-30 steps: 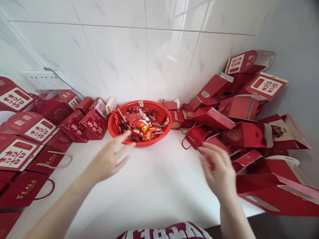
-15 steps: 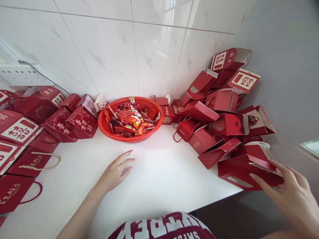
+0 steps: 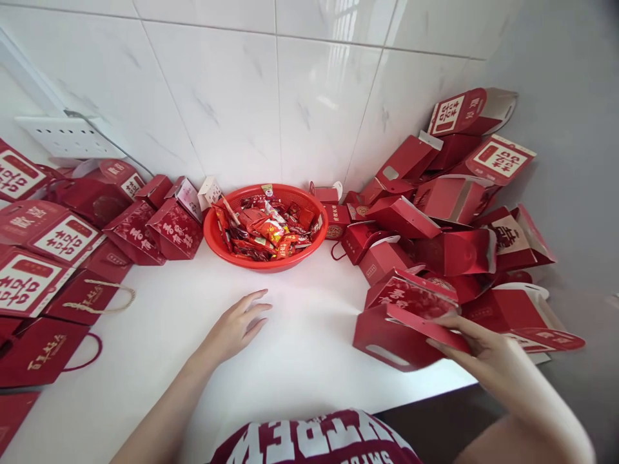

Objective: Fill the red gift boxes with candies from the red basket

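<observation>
My right hand (image 3: 476, 351) grips the top flap of a red paper gift box (image 3: 391, 341) at the front of the right-hand pile. The box has a pale oval window low on its side, and my fingers hide part of the flap. Right behind it sits another red box (image 3: 403, 293) with white characters. My left hand (image 3: 242, 325) hangs over the white table (image 3: 300, 361), fingers stretched and apart, holding nothing. Beyond that hand stands a red plastic basket (image 3: 265, 263) full of wrapped sweets (image 3: 271, 229).
A heap of red gift boxes (image 3: 454, 196) rises against the grey wall at right. More boxes (image 3: 62, 241), some with cord handles, line the left side. A power strip (image 3: 72, 135) with a cable lies by the tiled wall. The table's front edge runs before my shirt.
My right hand has moved left, carrying the windowed red box from the right end of the pile towards the middle. My left hand keeps nearly the same pose. The view has shifted slightly.
</observation>
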Action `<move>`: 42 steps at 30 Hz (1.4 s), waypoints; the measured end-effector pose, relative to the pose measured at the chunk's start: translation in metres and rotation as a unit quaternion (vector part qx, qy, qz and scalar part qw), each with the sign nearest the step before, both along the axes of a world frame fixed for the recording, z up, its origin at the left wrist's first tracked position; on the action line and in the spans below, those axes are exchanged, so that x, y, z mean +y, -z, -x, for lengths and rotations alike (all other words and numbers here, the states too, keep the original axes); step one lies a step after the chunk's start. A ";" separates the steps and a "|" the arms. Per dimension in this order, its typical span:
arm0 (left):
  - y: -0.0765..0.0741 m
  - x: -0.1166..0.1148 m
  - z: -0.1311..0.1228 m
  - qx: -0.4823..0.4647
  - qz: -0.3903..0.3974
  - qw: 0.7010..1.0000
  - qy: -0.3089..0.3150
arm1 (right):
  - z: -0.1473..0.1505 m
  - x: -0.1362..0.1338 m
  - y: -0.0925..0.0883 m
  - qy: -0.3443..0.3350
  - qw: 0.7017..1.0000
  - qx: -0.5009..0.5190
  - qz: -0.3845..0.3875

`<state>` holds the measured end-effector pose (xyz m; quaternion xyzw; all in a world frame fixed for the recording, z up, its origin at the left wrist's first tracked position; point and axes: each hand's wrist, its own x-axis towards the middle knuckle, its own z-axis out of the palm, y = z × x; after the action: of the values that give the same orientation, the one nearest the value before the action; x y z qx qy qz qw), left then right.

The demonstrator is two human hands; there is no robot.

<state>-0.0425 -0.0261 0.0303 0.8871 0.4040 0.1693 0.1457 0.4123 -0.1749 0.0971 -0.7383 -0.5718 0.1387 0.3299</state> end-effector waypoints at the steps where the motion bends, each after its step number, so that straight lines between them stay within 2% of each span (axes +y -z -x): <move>1: -0.001 0.000 -0.001 -0.004 0.004 1.000 0.000 | 0.016 0.012 -0.002 -0.041 0.998 0.008 0.043; 2: -0.002 -0.001 -0.002 -0.010 0.007 1.000 0.000 | 0.032 0.024 -0.005 -0.056 0.998 0.013 0.040; 4: -0.007 -0.003 -0.004 -0.032 0.014 0.999 -0.005 | 0.064 0.048 -0.013 -0.132 0.989 0.051 0.033; 7: -0.021 -0.006 -0.012 -0.112 0.024 0.993 -0.033 | 0.106 0.077 -0.026 -0.269 0.955 0.120 0.046; 9: -0.032 -0.009 -0.019 -0.194 0.024 0.980 -0.037 | 0.126 0.094 -0.032 -0.321 0.934 0.145 0.054; 12: -0.049 -0.012 -0.032 -0.292 0.007 0.956 -0.004 | 0.145 0.114 -0.032 -0.329 0.930 0.152 0.066; 15: -0.060 -0.016 -0.043 -0.335 -0.021 0.942 0.026 | 0.156 0.128 -0.025 -0.311 0.928 0.181 0.093; 19: -0.070 -0.025 -0.056 -0.336 -0.068 0.939 0.025 | 0.166 0.137 -0.018 -0.297 0.926 0.213 0.095; 21: -0.072 -0.028 -0.060 -0.307 -0.070 0.949 0.020 | 0.169 0.138 -0.017 -0.305 0.922 0.218 0.096; 23: -0.073 -0.030 -0.063 -0.287 -0.056 0.956 0.015 | 0.172 0.136 -0.018 -0.299 0.929 0.209 0.065; 26: -0.073 -0.031 -0.065 -0.264 -0.044 0.963 -0.007 | 0.172 0.131 -0.019 -0.248 0.956 0.128 -0.090; 27: -0.072 -0.031 -0.065 -0.254 -0.044 0.966 -0.014 | 0.171 0.129 -0.020 -0.245 0.953 0.087 -0.153; 29: -0.072 -0.033 -0.065 -0.238 -0.053 0.970 -0.022 | 0.168 0.126 -0.023 -0.300 0.923 0.016 -0.241; 30: -0.072 -0.034 -0.065 -0.234 -0.057 0.970 -0.021 | 0.165 0.125 -0.025 -0.351 0.901 -0.004 -0.254; 32: -0.072 -0.036 -0.064 -0.229 -0.060 0.972 -0.011 | 0.160 0.124 -0.033 -0.450 0.865 -0.017 -0.221; 34: -0.072 -0.037 -0.063 -0.226 -0.052 0.973 0.001 | 0.154 0.123 -0.043 -0.497 0.851 -0.024 -0.166; 38: -0.073 -0.037 -0.060 -0.217 -0.040 0.975 0.022 | 0.147 0.123 -0.059 -0.524 0.843 -0.062 -0.101; 42: -0.079 -0.032 -0.056 -0.208 -0.051 0.975 0.060 | 0.146 0.124 -0.061 -0.544 0.833 -0.073 -0.072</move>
<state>0.0135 -0.0584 0.1093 0.8611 0.3018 0.3618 0.1910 0.2663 -0.0508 0.1585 -0.2903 -0.9118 0.2000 0.2106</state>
